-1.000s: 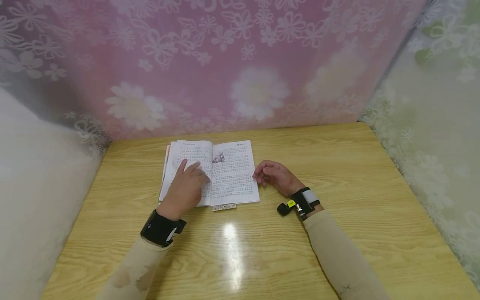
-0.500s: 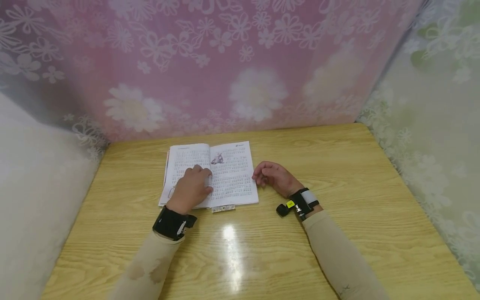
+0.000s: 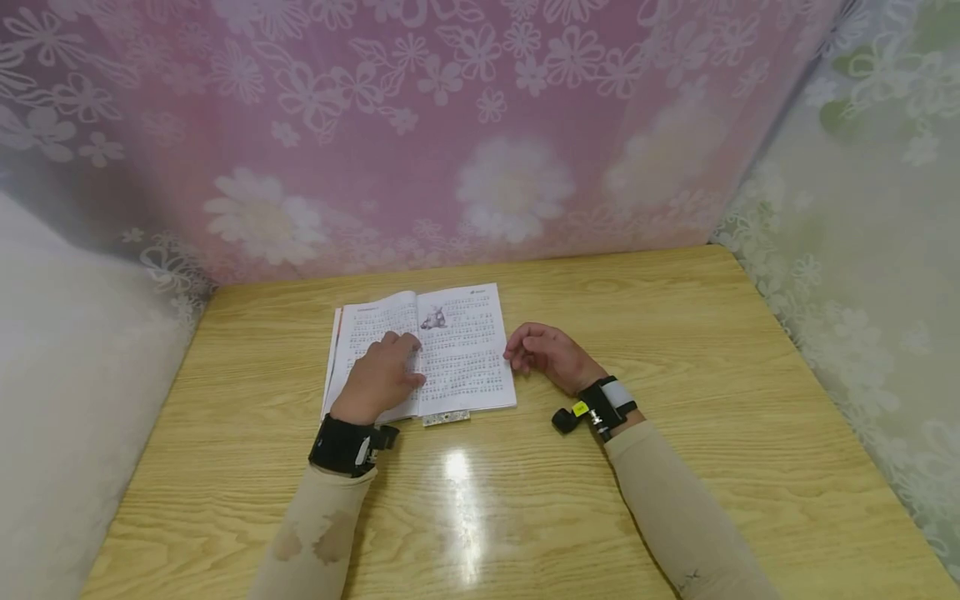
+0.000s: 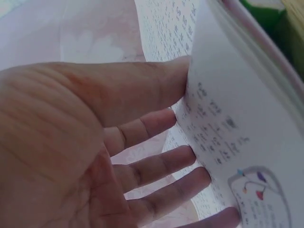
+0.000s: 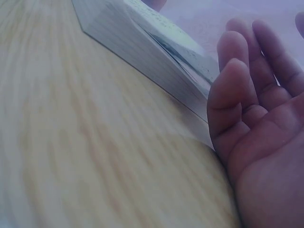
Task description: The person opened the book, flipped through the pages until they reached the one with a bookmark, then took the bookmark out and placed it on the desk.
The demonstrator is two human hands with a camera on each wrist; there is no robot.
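An open book (image 3: 465, 358) of printed text lies toward the back of the table, with a small animal drawing (image 3: 433, 317) on its right page. My left hand (image 3: 380, 377) rests on the left page beside the spine. In the left wrist view, its thumb (image 4: 166, 83) and fairly straight fingertips touch the printed page (image 4: 213, 114), spread apart. My right hand (image 3: 551, 354) lies on its side at the book's right edge, fingers loosely bent and holding nothing. The right wrist view shows that palm (image 5: 275, 156) beside the thick page block (image 5: 137, 57).
The wood-grain table (image 3: 600, 517) stretches in front of and to both sides of the book. A patterned strip (image 3: 446, 418) sticks out under the book's near edge. A flowered pink backdrop (image 3: 420, 167) stands behind the table, with pale flowered sheets at the sides.
My left hand has moved right across the left page to the spine, its fingers drawn closer. A different left page now shows, its top edge bulging near the spine. My right hand stays put.
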